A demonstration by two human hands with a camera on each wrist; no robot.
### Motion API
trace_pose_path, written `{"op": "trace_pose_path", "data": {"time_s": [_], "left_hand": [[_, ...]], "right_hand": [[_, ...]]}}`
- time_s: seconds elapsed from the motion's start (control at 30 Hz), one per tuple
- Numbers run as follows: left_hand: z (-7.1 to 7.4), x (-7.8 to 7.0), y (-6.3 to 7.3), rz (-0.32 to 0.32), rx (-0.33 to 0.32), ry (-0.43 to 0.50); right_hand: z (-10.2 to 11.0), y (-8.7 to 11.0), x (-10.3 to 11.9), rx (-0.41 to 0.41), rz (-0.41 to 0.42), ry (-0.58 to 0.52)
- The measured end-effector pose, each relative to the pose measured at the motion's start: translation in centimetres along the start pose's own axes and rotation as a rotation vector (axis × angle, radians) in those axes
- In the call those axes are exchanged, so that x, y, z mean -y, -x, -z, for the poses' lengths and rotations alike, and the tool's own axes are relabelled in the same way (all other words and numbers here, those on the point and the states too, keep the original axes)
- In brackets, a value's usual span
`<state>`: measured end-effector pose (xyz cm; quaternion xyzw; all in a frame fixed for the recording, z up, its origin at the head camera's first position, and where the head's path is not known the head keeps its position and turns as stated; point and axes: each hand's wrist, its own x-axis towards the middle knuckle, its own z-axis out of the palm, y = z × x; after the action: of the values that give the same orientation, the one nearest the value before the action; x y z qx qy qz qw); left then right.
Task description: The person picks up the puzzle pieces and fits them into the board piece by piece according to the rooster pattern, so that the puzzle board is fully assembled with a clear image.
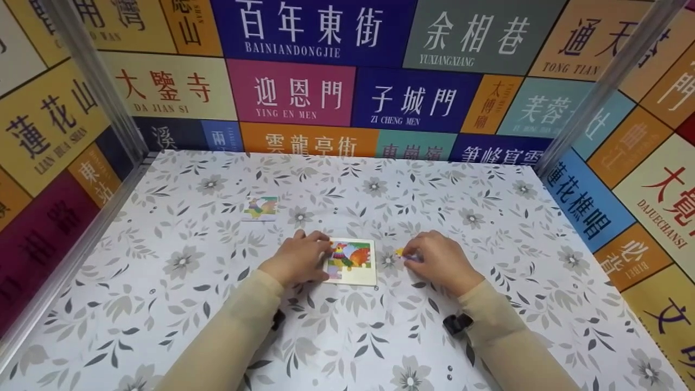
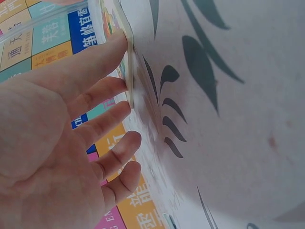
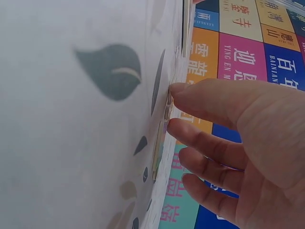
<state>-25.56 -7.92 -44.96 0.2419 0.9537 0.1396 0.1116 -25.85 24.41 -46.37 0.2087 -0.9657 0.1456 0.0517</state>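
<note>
A small jigsaw puzzle board (image 1: 368, 276) with a cream border and a colourful rooster picture lies flat on the table. At its left edge is my left hand (image 1: 300, 259), fingers spread and fingertips touching the board. In the left wrist view, the thumb (image 2: 119, 45) reaches onto the board while the ring and little fingers stay off it. To the right of the board, my right hand (image 1: 441, 258) pinches a small yellow and purple puzzle piece (image 1: 400, 252) between thumb and index finger, low at the tabletop. Most of that piece is hidden by the fingers.
A square card (image 1: 260, 208) with a similar rooster picture lies farther back on the left. The table (image 1: 217, 326) wears a white cloth with grey flowers and leaves. Walls with coloured Chinese place-name panels (image 1: 293, 92) enclose its back and sides.
</note>
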Motion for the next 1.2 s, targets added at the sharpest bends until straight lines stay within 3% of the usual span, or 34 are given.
{"op": "trace_pose_path", "data": {"time_s": [0.33,0.63,0.9,1.2], "left_hand": [[0.0,0.0,-0.1,0.021,0.009,-0.003],[-0.1,-0.1,-0.2,0.022,0.008,-0.005],[0.0,-0.3,0.0,0.023,0.000,-0.013],[0.1,-0.4,-0.1,0.041,0.016,-0.014]], "right_hand": [[0.1,-0.2,0.2,0.021,-0.018,-0.042],[0.1,0.0,0.5,0.020,0.016,-0.096],[0.0,0.1,0.8,-0.019,0.083,-0.071],[-0.1,0.1,1.1,-0.010,0.093,-0.057]]}}
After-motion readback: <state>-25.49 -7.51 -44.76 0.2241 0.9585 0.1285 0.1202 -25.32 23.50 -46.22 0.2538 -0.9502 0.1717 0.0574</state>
